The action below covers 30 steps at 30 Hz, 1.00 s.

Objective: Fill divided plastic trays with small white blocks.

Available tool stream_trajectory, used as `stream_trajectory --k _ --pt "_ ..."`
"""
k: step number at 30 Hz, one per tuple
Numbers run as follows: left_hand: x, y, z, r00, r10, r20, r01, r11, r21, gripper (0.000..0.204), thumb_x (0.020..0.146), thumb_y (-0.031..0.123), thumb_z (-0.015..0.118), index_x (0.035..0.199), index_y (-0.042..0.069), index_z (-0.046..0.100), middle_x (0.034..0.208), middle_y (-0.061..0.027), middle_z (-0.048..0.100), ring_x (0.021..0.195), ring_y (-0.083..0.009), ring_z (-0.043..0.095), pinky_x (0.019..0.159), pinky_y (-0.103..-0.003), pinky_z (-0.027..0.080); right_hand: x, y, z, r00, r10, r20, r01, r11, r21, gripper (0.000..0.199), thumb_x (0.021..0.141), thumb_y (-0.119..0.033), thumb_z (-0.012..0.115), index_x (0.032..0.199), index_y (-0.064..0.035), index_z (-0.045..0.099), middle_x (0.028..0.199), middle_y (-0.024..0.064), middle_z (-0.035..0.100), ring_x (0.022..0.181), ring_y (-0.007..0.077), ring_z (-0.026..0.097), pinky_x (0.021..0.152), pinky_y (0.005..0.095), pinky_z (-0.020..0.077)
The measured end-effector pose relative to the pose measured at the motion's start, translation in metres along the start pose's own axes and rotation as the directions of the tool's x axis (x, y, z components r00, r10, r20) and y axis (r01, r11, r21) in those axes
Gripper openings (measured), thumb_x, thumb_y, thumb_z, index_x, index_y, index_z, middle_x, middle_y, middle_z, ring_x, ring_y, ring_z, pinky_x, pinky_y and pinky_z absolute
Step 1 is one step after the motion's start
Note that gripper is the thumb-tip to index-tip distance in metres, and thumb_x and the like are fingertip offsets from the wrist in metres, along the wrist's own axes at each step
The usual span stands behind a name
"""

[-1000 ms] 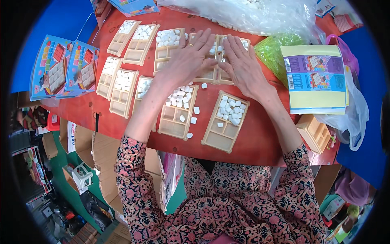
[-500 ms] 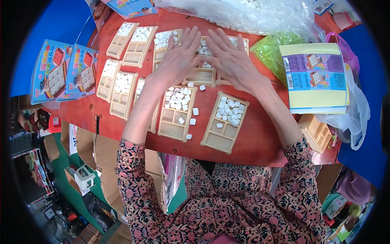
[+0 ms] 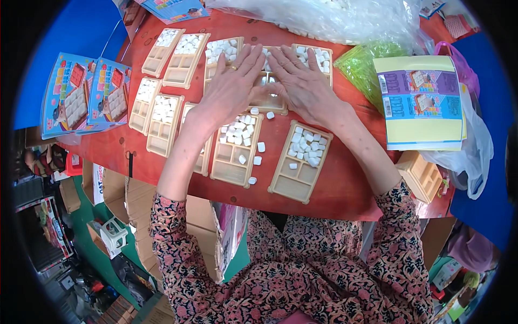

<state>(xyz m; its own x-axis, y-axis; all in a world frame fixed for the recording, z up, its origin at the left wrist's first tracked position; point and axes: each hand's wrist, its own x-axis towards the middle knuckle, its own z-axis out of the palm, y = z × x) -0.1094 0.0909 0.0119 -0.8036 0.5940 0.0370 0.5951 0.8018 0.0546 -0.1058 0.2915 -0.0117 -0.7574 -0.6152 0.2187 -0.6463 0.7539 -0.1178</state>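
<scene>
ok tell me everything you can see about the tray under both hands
The tan tray is a long, shallow, plastic-looking piece split into compartments, lying flat on the red table in the far row between two similar trays. Small white tiles show at its far end; most of its middle is hidden. The left hand and right hand rest palm-down on it, fingers spread and pointing away from the person, thumbs close together over its centre. Its near edge pokes out below the hands.
</scene>
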Motion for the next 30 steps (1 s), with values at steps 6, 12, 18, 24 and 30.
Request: stream_trajectory --k 6,12,18,24,30 --pt "0.0 -0.003 0.005 0.994 -0.017 -0.106 0.008 0.996 -0.083 0.061 0.095 0.035 0.046 0.141 -0.003 0.029 0.151 -0.0163 0.022 0.142 -0.0304 0.016 0.111 -0.055 0.017 0.012 0.01 0.001 0.989 0.032 -0.143 -0.019 0.996 0.088 0.044 0.096 -0.028 0.043 0.131 -0.0005 0.041 0.14 0.0157 0.038 0.133 0.031 0.032 0.107 0.05 0.0267" --pt "-0.007 0.0 0.002 0.996 0.003 -0.093 -0.014 0.993 -0.115 0.053 0.095 0.035 0.046 0.136 0.002 0.039 0.15 -0.0163 0.025 0.141 -0.0313 0.018 0.111 -0.056 0.017 0.091 0.052 -0.074 0.485 0.234 -0.843 0.094 0.944 0.317 0.011 0.075 -0.003 0.056 0.068 0.0041 0.061 0.066 0.0209 0.06 0.059 0.0326 0.059 0.054 0.0408 0.0441" --pt "-0.002 0.004 -0.001 0.984 0.067 -0.168 -0.084 0.992 -0.097 0.043 0.093 0.033 0.05 0.121 0.001 0.048 0.146 -0.0157 0.032 0.139 -0.0338 0.022 0.108 -0.06 0.02 0.143 0.188 -0.002 0.833 0.218 -0.509 -0.266 0.964 -0.022 0.012 0.073 -0.003 0.051 0.069 0.0005 0.062 0.073 0.0269 0.061 0.072 0.0414 0.062 0.065 0.0482 0.0495" --pt "-0.015 -0.003 0.002 0.98 0.07 -0.185 -0.089 0.992 -0.092 0.035 0.093 0.028 0.052 0.113 0.001 0.05 0.14 -0.0189 0.037 0.137 -0.0358 0.025 0.106 -0.06 0.024 0.14 0.178 0.008 0.875 0.27 -0.402 0.003 0.827 0.563 0.013 0.073 -0.004 0.051 0.07 0.0003 0.063 0.075 0.0268 0.062 0.073 0.0438 0.061 0.064 0.05 0.0505" --pt "-0.021 0.014 -0.013 0.963 0.073 -0.26 -0.126 0.972 -0.196 0.022 0.083 0.018 0.064 0.094 0.0 0.057 0.126 -0.0181 0.047 0.128 -0.0382 0.037 0.104 -0.055 0.031 0.138 0.163 0.004 0.774 0.112 -0.623 -0.192 0.98 -0.061 0.014 0.073 -0.004 0.052 0.072 0.0002 0.065 0.075 0.0263 0.062 0.073 0.042 0.062 0.065 0.0484 0.0505"
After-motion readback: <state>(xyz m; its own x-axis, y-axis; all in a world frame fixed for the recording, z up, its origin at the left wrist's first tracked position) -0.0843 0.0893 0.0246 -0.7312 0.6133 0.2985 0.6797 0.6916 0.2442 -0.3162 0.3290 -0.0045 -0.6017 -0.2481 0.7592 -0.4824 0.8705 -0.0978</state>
